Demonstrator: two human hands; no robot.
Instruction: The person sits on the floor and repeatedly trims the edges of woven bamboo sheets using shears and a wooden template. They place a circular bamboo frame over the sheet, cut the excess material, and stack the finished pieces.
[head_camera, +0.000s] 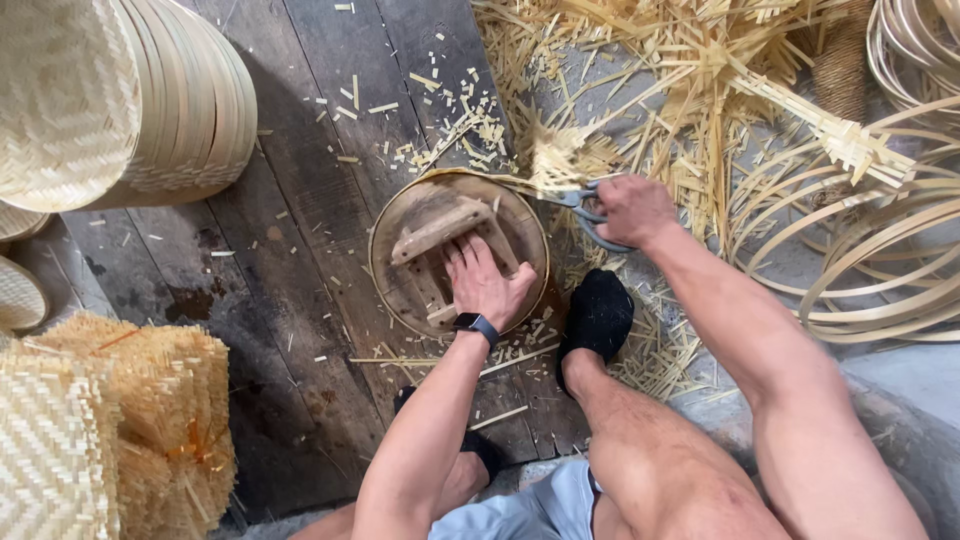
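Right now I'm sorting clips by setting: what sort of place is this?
Probably a bamboo-weaving workshop floor. Stacked woven basket lids, loose bamboo strips and coiled hoops lie about, while the right hand works scissors at a round frame under the left hand.

Round bamboo steamer frame (400, 215), pale rim band w/ brown wooden disc & crossed slats inside, lies flat on dark floor planks (290, 290), approx centre, just left of the planks' right edge. Scissors (585, 205), grey metal, at rim's upper right, blades pointing left over the edge, handles mostly hidden by fingers; frayed strip ends blurred above the blades.
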